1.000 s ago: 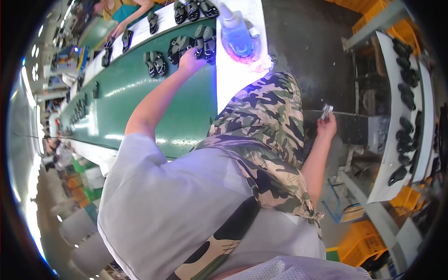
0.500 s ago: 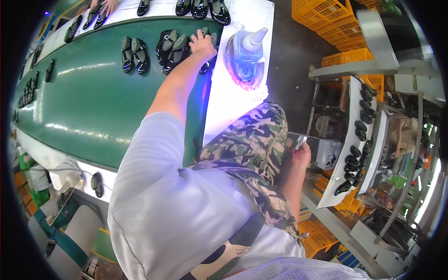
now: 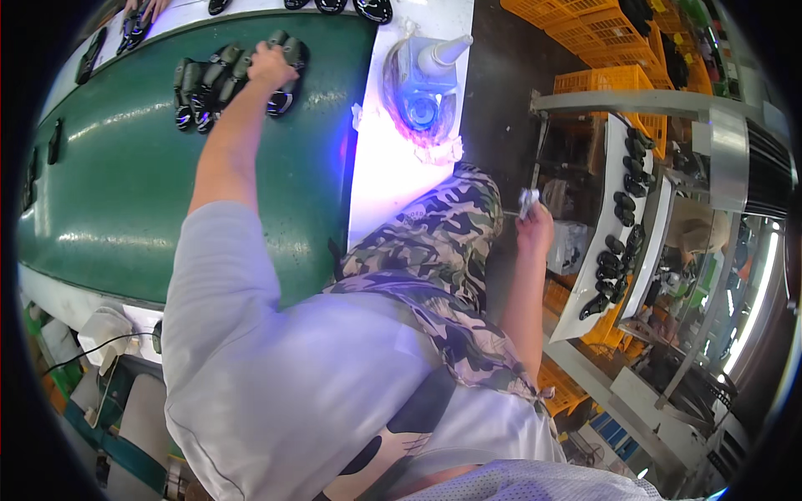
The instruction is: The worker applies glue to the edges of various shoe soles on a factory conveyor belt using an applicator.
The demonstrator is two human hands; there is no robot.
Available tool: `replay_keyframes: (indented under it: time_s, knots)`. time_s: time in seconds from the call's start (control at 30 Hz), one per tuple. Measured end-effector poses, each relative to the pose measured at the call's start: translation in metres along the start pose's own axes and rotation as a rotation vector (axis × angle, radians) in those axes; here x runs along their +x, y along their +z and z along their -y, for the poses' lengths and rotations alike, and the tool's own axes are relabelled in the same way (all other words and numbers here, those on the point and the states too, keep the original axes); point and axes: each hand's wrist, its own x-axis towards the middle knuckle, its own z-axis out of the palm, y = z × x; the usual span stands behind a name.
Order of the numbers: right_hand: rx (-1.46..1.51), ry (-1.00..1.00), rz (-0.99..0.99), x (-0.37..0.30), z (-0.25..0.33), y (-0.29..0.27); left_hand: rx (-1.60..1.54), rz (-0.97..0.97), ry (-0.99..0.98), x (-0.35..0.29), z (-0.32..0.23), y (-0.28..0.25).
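On the green work surface (image 3: 159,179), at the far side, a tight row of glossy black shoes (image 3: 219,77) with grey-green insides lies side by side. My left hand (image 3: 271,68) is stretched out over the right end of that row. Its fingers curl down over the last shoes and hide part of them. My right hand (image 3: 535,230) is held low beside my leg, closed round a small white and silver object (image 3: 528,203). What that object is cannot be made out.
Right of the green surface, a brightly lit white table (image 3: 368,200) carries a bluish container with a white cone nozzle (image 3: 443,55). Yellow crates (image 3: 597,81) are stacked beyond the aisle. A white shelf (image 3: 576,321) at right holds more black shoes. Another person's hand (image 3: 154,8) shows at the far left.
My left hand has moved left along with the shoes at the row's right end, and the pairs are now pressed together. The right hand still holds its small object, slightly higher.
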Motion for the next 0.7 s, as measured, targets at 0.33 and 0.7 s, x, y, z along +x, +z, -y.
replay_keyframes:
  time_s: [0.33, 0.7]
  knots:
    - [-0.699, -0.554, 0.348, 0.019, -0.023, 0.158, 0.152, -0.163, 0.181, -0.019, 0.069, 0.002]
    - [-1.301, -1.334, 0.49, 0.014, -0.038, 0.24, 0.025, 0.228, 0.954, -0.206, 0.11, 0.045]
